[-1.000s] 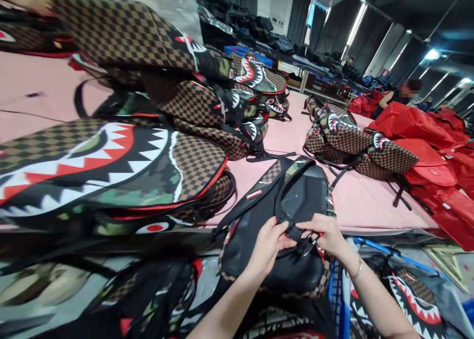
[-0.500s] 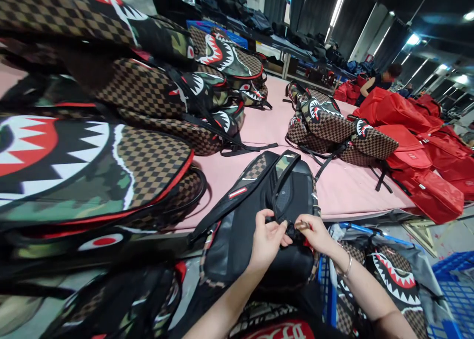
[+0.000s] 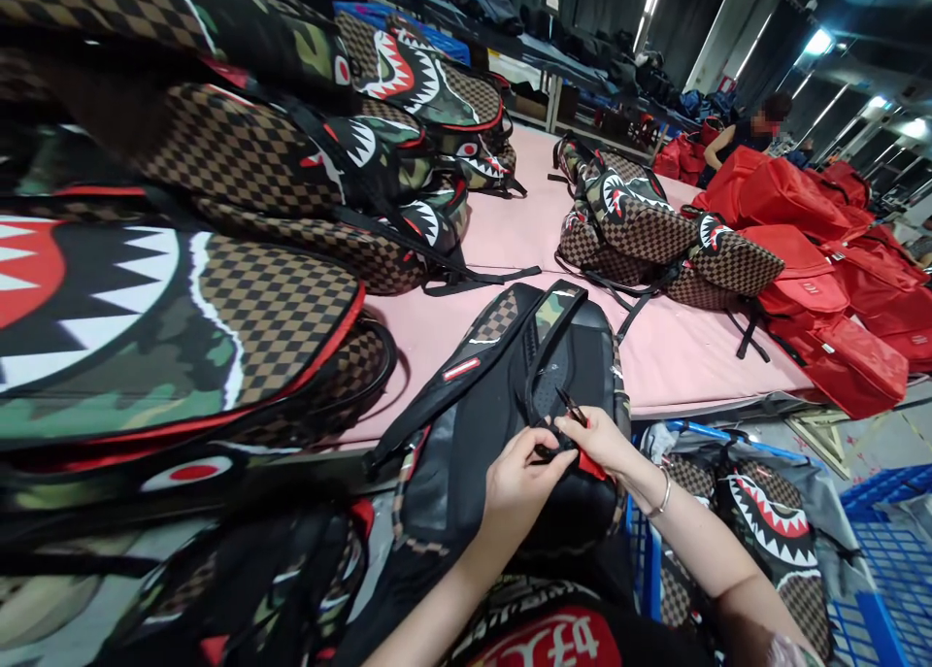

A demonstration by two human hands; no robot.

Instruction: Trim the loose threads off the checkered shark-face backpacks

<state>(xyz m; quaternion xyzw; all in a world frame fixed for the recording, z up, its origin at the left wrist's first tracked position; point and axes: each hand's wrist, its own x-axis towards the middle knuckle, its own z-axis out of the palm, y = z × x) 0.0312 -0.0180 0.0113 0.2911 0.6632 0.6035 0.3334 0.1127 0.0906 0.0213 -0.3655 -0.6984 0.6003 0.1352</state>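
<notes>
Black strap (image 3: 551, 317) loops down to our hands: our left hand (image 3: 518, 480) keeps a pinching grip near its lower end, though the fingers hide exactly what they hold; our right hand (image 3: 603, 442) meets it, fingers nearly together, a dark tool (image 3: 573, 410) tucked in its grip. Since a second ago the tool has turned from pointing down to pointing up, so we judge the fingertips, rather than its tip, are working at the strap. Our pack (image 3: 473, 463) lies back-up across the near edge of the table (image 3: 510, 240). Around us, shark-print bags (image 3: 283, 317) crowd the left, just beside the pack and cramping that side; rightward come a smaller stack (image 3: 648, 225), a filled blue basket (image 3: 645, 550), a co-worker (image 3: 717, 148) and red bags (image 3: 815, 269).
</notes>
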